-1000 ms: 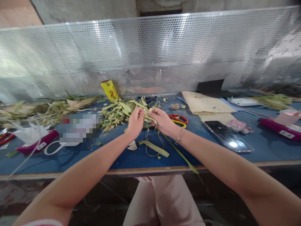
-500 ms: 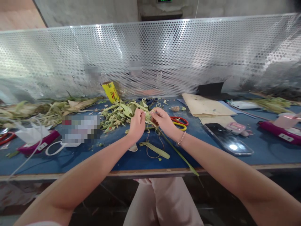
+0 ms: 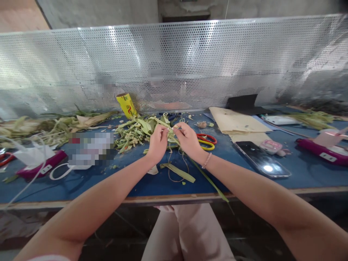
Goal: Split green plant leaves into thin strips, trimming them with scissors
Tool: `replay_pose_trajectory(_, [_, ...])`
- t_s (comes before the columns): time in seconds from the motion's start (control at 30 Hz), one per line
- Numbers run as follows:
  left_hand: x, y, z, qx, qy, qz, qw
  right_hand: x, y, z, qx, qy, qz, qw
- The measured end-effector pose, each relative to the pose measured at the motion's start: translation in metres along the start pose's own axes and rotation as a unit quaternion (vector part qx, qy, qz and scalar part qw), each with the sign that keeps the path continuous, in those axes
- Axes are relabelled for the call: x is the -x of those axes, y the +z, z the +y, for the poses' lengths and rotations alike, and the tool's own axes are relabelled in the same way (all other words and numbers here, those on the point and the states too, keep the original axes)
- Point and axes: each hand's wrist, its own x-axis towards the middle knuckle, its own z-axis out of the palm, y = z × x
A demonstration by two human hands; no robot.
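Apparently both hands [image 3: 174, 139] pinch a leaf strip [image 3: 170, 135].

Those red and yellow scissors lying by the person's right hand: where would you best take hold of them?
Probably by the looped handles of the scissors, coming from above on the right. They lie flat on the blue table, loops exposed toward the phone, while the right hand covers the blade end.

Blurred patch [image 3: 91, 150] on the blue table [image 3: 312, 174] hides whatever lies there. Two smaller blurred patches [image 3: 155, 77] sit on the perforated screen [image 3: 217, 61]. The left hand [image 3: 157, 143] and right hand [image 3: 189, 139] cover the leaf piece between their fingertips; both upper arms are cut off by the lower edge.
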Motion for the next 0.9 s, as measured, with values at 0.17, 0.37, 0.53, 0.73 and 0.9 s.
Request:
replay_pose_trajectory(0.17, [0.001, -0.001, 0.0, 0.048, 0.011, -0.005, 0.999, -0.001, -0.001, -0.002, -0.038, -0.002, 0.038, 0.999])
replay_pose_trajectory(0.37, [0.002, -0.001, 0.004, 0.159, -0.026, -0.027, 0.987, -0.005, -0.005, -0.001, -0.058, 0.014, 0.012, 0.998])
replay_pose_trajectory(0.53, [-0.001, 0.001, 0.008, 0.216, -0.07, -0.022, 0.974, -0.008, -0.01, -0.003, -0.072, 0.017, -0.035, 0.997])
replay_pose_trajectory(0.73, [-0.002, -0.001, 0.0, 0.12, -0.021, -0.011, 0.993, -0.007, -0.01, 0.004, -0.036, -0.002, -0.051, 0.998])
replay_pose_trajectory(0.9, [0.001, -0.002, 0.005, 0.034, 0.008, -0.034, 0.999, -0.004, -0.004, 0.009, -0.001, 0.011, -0.043, 0.999])
